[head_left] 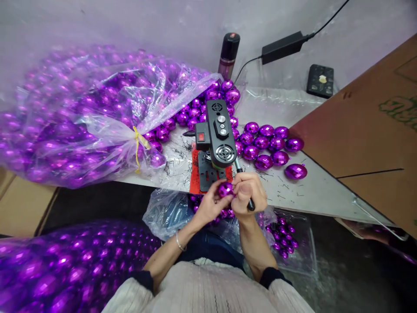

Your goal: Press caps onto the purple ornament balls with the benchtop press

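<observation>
Purple bauble (226, 190) sits pinched between both hands: left hand (208, 205) fingers closed on its left side, right hand (250, 194) fingers closed on its right, also clamping a black rod (251, 205). Long axis looks roughly left-right. Black machine (219, 134) on bench (312, 191) just beyond the fingers

tied bag (81, 126) blocks the left, black machine (216, 139) ahead, loose ornaments (270, 145) right, bare tabletop (309, 191) beyond
</observation>
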Action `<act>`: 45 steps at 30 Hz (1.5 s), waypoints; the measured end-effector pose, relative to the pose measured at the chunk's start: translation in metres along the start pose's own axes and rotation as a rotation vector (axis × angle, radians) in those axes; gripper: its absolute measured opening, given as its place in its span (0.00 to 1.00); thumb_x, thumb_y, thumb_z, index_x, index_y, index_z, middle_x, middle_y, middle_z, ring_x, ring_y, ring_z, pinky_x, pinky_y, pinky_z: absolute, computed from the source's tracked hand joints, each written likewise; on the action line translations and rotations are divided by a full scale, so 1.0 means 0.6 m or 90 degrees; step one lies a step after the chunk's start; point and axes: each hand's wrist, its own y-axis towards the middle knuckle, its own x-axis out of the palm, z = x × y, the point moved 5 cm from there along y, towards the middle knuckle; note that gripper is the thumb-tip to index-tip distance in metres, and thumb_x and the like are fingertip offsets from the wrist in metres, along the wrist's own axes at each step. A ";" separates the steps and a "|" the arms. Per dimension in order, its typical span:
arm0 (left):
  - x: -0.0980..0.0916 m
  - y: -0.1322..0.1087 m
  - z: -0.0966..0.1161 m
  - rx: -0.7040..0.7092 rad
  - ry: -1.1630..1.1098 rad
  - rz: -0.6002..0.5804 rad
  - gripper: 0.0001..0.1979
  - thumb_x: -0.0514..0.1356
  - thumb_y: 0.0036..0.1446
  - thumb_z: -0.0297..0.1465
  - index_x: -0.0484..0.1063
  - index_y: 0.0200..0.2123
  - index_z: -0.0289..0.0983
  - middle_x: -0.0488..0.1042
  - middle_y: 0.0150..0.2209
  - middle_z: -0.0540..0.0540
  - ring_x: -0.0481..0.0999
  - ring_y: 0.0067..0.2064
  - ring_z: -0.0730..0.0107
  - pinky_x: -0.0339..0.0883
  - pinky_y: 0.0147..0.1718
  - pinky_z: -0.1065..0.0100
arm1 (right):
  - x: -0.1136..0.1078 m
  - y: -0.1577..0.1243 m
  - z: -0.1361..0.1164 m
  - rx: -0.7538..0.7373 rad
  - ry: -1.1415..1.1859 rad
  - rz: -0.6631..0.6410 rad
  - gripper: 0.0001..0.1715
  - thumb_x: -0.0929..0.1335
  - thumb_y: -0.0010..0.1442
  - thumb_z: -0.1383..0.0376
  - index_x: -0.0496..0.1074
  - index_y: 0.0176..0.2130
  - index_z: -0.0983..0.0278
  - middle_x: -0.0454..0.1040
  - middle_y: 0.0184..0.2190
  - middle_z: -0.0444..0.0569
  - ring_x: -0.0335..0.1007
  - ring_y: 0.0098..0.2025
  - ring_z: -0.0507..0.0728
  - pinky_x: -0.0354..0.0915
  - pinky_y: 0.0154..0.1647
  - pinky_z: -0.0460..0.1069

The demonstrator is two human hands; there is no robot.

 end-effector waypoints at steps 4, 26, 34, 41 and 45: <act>-0.070 -0.024 0.014 -0.101 -0.261 0.057 0.29 0.72 0.58 0.40 0.72 0.61 0.42 0.83 0.47 0.45 0.85 0.37 0.67 0.78 0.38 0.69 | 0.000 -0.003 0.001 -0.005 0.004 0.011 0.20 0.61 0.73 0.67 0.65 0.27 0.60 0.71 0.26 0.43 0.68 0.28 0.51 0.61 0.27 0.49; -0.133 0.050 0.024 0.086 -0.005 0.195 0.33 0.70 0.61 0.48 0.71 0.63 0.39 0.79 0.62 0.39 0.80 0.63 0.54 0.73 0.65 0.53 | -0.001 -0.001 0.002 -0.009 -0.012 0.008 0.21 0.62 0.73 0.65 0.65 0.26 0.59 0.69 0.24 0.43 0.67 0.26 0.52 0.60 0.27 0.51; -0.106 0.071 0.028 0.236 0.305 0.193 0.31 0.70 0.62 0.44 0.70 0.64 0.40 0.80 0.60 0.37 0.81 0.60 0.52 0.73 0.63 0.51 | -0.001 -0.001 0.002 -0.018 -0.007 -0.008 0.19 0.62 0.73 0.67 0.66 0.28 0.60 0.71 0.25 0.43 0.68 0.27 0.52 0.61 0.26 0.50; -0.103 0.074 0.036 0.359 0.476 0.176 0.31 0.71 0.62 0.45 0.71 0.64 0.41 0.77 0.62 0.36 0.76 0.65 0.48 0.69 0.66 0.48 | -0.003 -0.004 0.004 -0.015 0.000 -0.013 0.18 0.63 0.72 0.67 0.67 0.28 0.60 0.73 0.26 0.43 0.69 0.28 0.52 0.62 0.27 0.50; -0.098 0.078 0.024 0.381 0.493 0.171 0.31 0.71 0.61 0.47 0.72 0.63 0.41 0.78 0.60 0.37 0.77 0.64 0.49 0.70 0.65 0.48 | -0.003 -0.005 0.004 -0.017 -0.016 -0.021 0.18 0.63 0.71 0.67 0.67 0.28 0.59 0.73 0.27 0.44 0.69 0.28 0.53 0.62 0.28 0.50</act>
